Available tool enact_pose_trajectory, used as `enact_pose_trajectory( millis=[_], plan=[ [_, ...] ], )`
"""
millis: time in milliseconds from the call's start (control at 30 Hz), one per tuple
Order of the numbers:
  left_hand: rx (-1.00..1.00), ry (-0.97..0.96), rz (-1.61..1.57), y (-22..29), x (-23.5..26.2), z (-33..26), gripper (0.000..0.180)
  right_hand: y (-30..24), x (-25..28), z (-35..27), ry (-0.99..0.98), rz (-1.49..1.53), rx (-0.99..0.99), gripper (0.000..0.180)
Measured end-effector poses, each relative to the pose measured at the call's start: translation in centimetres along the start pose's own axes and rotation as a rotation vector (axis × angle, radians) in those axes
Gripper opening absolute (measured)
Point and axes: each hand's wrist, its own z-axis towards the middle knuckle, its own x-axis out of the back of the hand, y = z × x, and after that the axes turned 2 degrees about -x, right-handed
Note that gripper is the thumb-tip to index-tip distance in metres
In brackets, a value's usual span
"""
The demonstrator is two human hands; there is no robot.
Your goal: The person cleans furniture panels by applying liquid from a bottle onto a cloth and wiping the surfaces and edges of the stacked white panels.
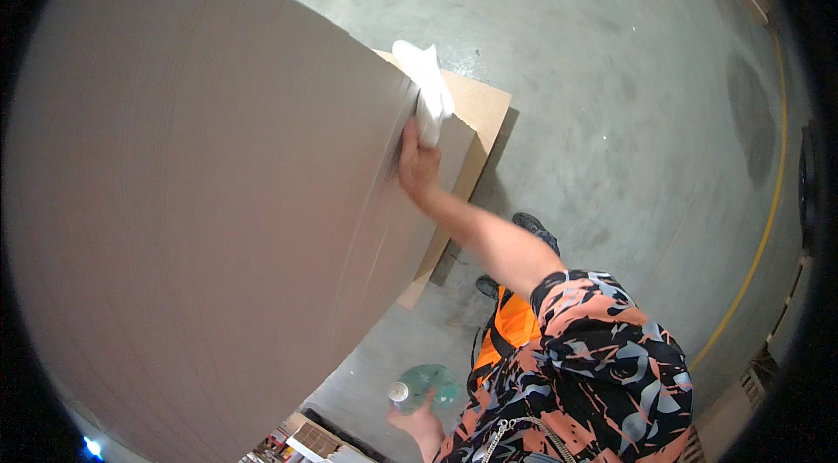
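Head view, right hand [419, 168] clutching white cloth [428, 88] against cardboard stack [201, 201], left hand [419, 421] gripping bottle [423, 386].

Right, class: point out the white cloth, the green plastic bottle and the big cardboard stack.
white cloth [428, 88], head view, middle of the bunched fabric
green plastic bottle [429, 384], head view, its green body
cardboard stack [201, 201], head view, broad top sheet
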Motion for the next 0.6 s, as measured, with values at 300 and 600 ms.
enact_pose_trajectory(
  millis=[300,600],
  plan=[
    [-0.114,-0.114,0.015,-1.6,5.3,0.7,0.040,8.1,5.2,-22.4,-0.881,-0.439,-0.111,0.032],
    [-0.222,-0.285,-0.124,-9.8,15.3,4.5,0.038,3.4,10.4,-26.7,-0.489,0.382,-0.368,0.035]
  ],
)
